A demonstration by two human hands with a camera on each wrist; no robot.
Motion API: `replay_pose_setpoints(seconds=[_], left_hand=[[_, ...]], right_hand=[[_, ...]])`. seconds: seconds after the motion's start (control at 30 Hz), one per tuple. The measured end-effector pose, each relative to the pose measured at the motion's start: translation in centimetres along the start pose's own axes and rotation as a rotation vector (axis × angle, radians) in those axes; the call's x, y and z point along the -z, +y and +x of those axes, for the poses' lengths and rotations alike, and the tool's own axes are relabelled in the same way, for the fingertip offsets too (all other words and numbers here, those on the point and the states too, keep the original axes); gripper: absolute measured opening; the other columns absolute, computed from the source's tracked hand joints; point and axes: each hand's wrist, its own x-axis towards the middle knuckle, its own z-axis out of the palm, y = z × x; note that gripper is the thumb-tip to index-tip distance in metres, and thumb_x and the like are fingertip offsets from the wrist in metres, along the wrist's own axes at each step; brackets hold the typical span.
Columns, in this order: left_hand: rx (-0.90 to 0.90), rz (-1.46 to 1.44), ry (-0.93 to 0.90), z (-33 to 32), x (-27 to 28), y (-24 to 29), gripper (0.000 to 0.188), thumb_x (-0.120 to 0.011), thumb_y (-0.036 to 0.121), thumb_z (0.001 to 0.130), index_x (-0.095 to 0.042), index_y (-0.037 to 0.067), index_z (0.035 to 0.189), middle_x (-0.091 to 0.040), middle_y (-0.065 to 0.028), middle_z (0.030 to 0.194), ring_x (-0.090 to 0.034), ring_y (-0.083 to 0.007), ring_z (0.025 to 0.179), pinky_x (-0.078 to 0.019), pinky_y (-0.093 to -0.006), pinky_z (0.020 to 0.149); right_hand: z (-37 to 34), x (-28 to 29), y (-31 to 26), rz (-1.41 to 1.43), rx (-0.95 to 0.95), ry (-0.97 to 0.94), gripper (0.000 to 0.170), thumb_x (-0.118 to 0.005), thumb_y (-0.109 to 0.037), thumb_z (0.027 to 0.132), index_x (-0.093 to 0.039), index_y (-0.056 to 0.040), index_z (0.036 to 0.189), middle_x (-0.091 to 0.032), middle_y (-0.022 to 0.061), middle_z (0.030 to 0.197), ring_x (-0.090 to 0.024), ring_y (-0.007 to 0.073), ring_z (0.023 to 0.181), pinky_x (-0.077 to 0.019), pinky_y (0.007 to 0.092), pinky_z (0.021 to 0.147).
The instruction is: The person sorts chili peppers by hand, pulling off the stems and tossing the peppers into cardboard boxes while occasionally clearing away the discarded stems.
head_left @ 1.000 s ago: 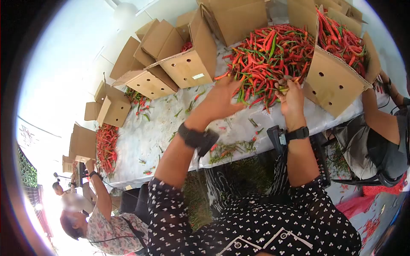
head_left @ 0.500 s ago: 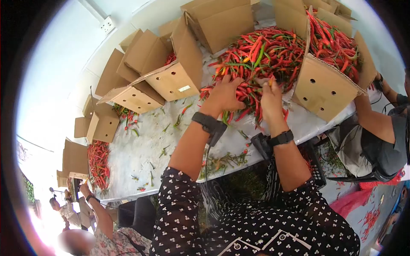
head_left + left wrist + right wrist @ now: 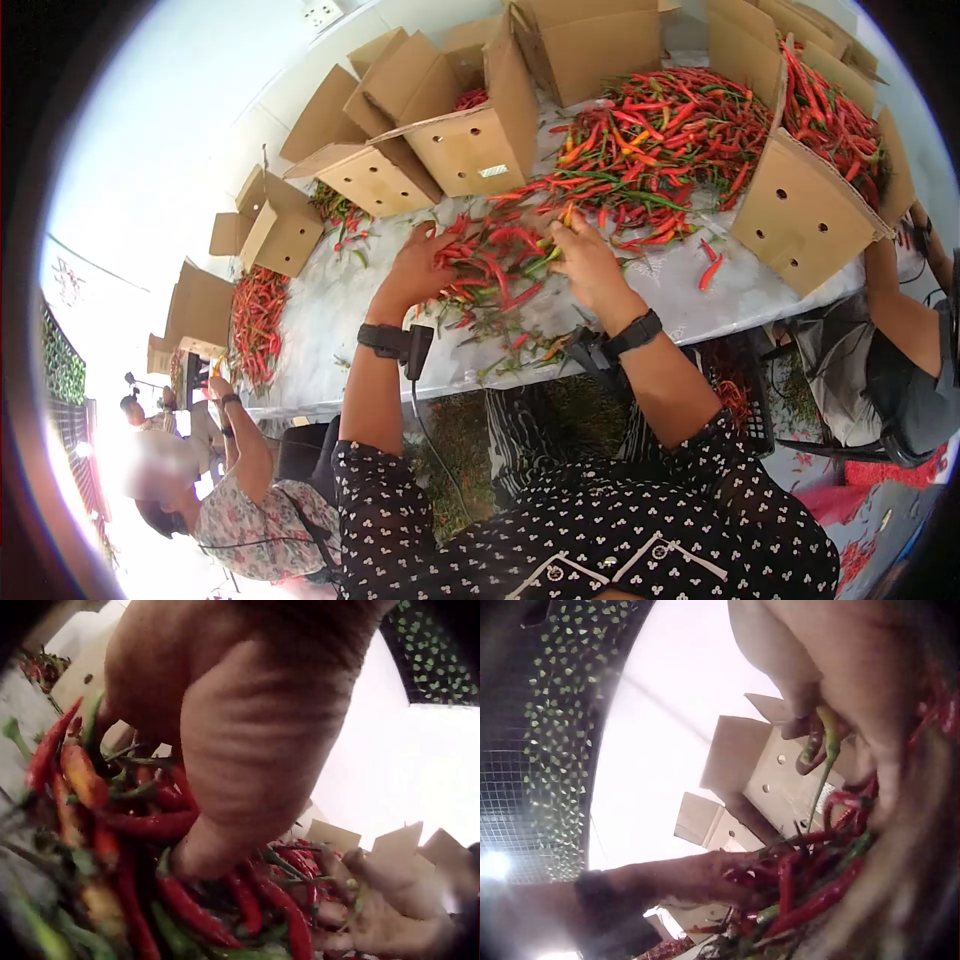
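A yellow-green chili [image 3: 829,732] is gripped by the right hand [image 3: 592,268]. Loose chilies [image 3: 497,268] are touched by the left hand [image 3: 410,270], whose grip cannot be determined, on the worktop [image 3: 690,308], left of the filled box [image 3: 790,215].

Between my left fingers [image 3: 202,847] and right fingers [image 3: 889,772], a loose clump of chillies [image 3: 505,270] lies tangled on the desk [image 3: 690,312], glossy, curved, mostly red, some orange or green, stems attached. My right fingers pinch a yellow-green chilli [image 3: 829,731], its thin stem trailing out.
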Motion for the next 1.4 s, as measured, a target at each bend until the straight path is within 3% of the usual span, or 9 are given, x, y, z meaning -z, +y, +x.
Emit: replay_pose_setpoints(seconds=[0.07,0.23,0.37,0.53,0.73,1.17,1.23,1.3,1.4], left_hand=[[0.073,-0.011,0.008,-1.5,0.5,-1.1,0.049,-0.062,0.016,0.067,-0.054,0.015,0.115,-0.041,-0.0218,0.125,-0.047,-0.0385,0.108,-0.0410,-0.0408,0.090],[0.166,-0.108,0.055,-4.0,0.6,-2.8,0.047,-0.055,0.007,0.069,-0.052,0.011,0.116,-0.041,-0.0230,0.124,-0.049,-0.0408,0.103,-0.0432,-0.0409,0.087],[0.195,-0.100,0.212,-5.4,-0.3,-2.3,0.050,-0.053,0.004,0.068,-0.049,0.007,0.118,-0.040,-0.0249,0.124,-0.047,-0.0412,0.106,-0.0410,-0.0419,0.090],[0.043,-0.028,0.503,-6.7,0.0,4.1,0.046,-0.053,0.000,0.066,-0.052,0.004,0.113,-0.045,-0.0251,0.119,-0.048,-0.0390,0.105,-0.0380,-0.0435,0.091],[-0.088,-0.388,0.386,-7.8,-4.0,10.5,0.032,-0.061,0.007,0.068,-0.057,0.002,0.100,-0.055,-0.0189,0.104,-0.051,-0.0358,0.098,-0.0396,-0.0413,0.087],[-0.269,-0.054,0.566,-7.7,-5.4,15.1,0.011,-0.063,0.006,0.066,-0.057,0.005,0.075,-0.050,-0.0073,0.071,-0.051,-0.0272,0.067,-0.0357,-0.0367,0.062],[-0.135,-0.242,0.513,-9.0,-4.9,15.1,0.006,-0.061,0.003,0.068,-0.057,0.004,0.071,-0.050,-0.0091,0.067,-0.050,-0.0299,0.063,-0.0358,-0.0374,0.060],[-0.087,-0.270,0.490,-9.9,-4.9,14.8,0.006,-0.061,0.004,0.068,-0.056,0.004,0.070,-0.048,-0.0085,0.064,-0.050,-0.0279,0.062,-0.0368,-0.0363,0.060],[0.070,-0.506,0.452,-10.8,-4.9,15.3,0.007,-0.061,0.005,0.070,-0.055,0.002,0.069,-0.048,-0.0082,0.061,-0.050,-0.0228,0.058,-0.0382,-0.0329,0.058]], right_hand=[[0.2,-0.3,-0.3,0.037,0.003,0.232,0.024,-0.044,-0.023,0.091,-0.046,-0.0090,0.111,-0.052,0.0023,0.109,-0.048,0.0145,0.100,-0.0422,0.0356,0.078],[1.1,2.4,0.1,-0.043,0.159,0.168,0.021,-0.041,-0.022,0.092,-0.049,-0.0090,0.107,-0.055,0.0067,0.114,-0.052,0.0179,0.104,-0.0437,0.0363,0.075],[0.1,2.5,-1.2,0.282,0.070,0.044,0.021,-0.039,-0.019,0.092,-0.049,-0.0052,0.104,-0.057,0.0135,0.110,-0.056,0.0251,0.098,-0.0452,0.0379,0.075],[-0.1,3.2,-1.3,0.595,-0.005,-0.109,0.024,-0.037,-0.017,0.092,-0.049,-0.0019,0.107,-0.055,0.0164,0.111,-0.054,0.0300,0.102,-0.0450,0.0402,0.081],[-1.3,2.6,-1.4,0.695,-0.034,-0.134,0.026,-0.038,-0.019,0.092,-0.048,-0.0010,0.108,-0.056,0.0166,0.109,-0.052,0.0332,0.104,-0.0437,0.0420,0.085],[-7.9,-1.7,2.1,0.311,0.084,0.041,0.018,-0.038,-0.014,0.091,-0.051,-0.0020,0.096,-0.059,0.0102,0.092,-0.057,0.0180,0.081,-0.0472,0.0312,0.072],[-8.6,-2.0,3.0,0.282,0.083,0.112,0.018,-0.039,-0.016,0.091,-0.050,-0.0017,0.093,-0.059,0.0102,0.083,-0.056,0.0177,0.074,-0.0460,0.0298,0.066],[-9.3,-2.3,3.7,-0.473,0.283,0.178,0.017,-0.039,-0.015,0.091,-0.049,-0.0005,0.090,-0.056,0.0113,0.073,-0.055,0.0172,0.067,-0.0440,0.0295,0.061],[-9.9,-3.0,3.6,-0.441,0.431,0.142,0.015,-0.041,-0.012,0.091,-0.048,0.0008,0.089,-0.052,0.0107,0.067,-0.052,0.0159,0.061,-0.0417,0.0296,0.057]])
